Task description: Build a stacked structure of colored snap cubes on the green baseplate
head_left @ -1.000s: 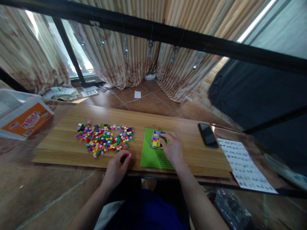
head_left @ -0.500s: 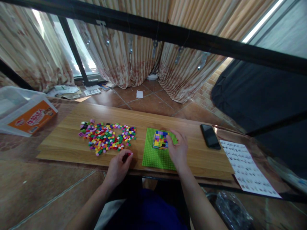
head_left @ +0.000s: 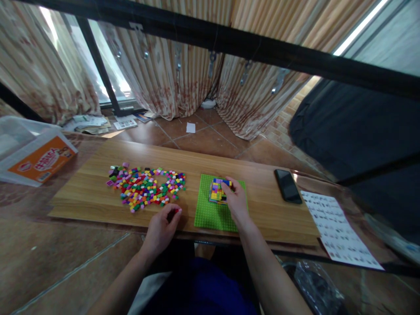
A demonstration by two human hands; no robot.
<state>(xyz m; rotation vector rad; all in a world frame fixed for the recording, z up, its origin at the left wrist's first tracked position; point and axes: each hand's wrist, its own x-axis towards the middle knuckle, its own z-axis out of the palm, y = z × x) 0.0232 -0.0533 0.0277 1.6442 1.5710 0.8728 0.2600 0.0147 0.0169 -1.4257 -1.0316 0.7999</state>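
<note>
My left hand (head_left: 162, 228) is closed near the front edge of the board, with small pink and red toy bricks (head_left: 177, 210) showing at its fingertips. To the right, a green studded baseplate (head_left: 213, 218) carries a low square stack of multicoloured toy bricks (head_left: 217, 192). My right hand (head_left: 236, 201) is over the stack's right side, thumb and fingers drawn together at its top. Whatever those fingers pinch is too small and covered to make out. Left of the baseplate spreads a pile of loose coloured toy bricks (head_left: 144, 188).
Under everything lies a wooden board (head_left: 262, 223). A black phone (head_left: 288, 186) rests on its right part, beside a printed sheet (head_left: 337, 227). A clear plastic box (head_left: 36, 153) with an orange label stands at the left. A dark bar (head_left: 197, 33) crosses above the table.
My right hand has moved a little left and farther over the brick stack, its thumb and fingers closing at the top. My left hand stays in place with its bricks.
</note>
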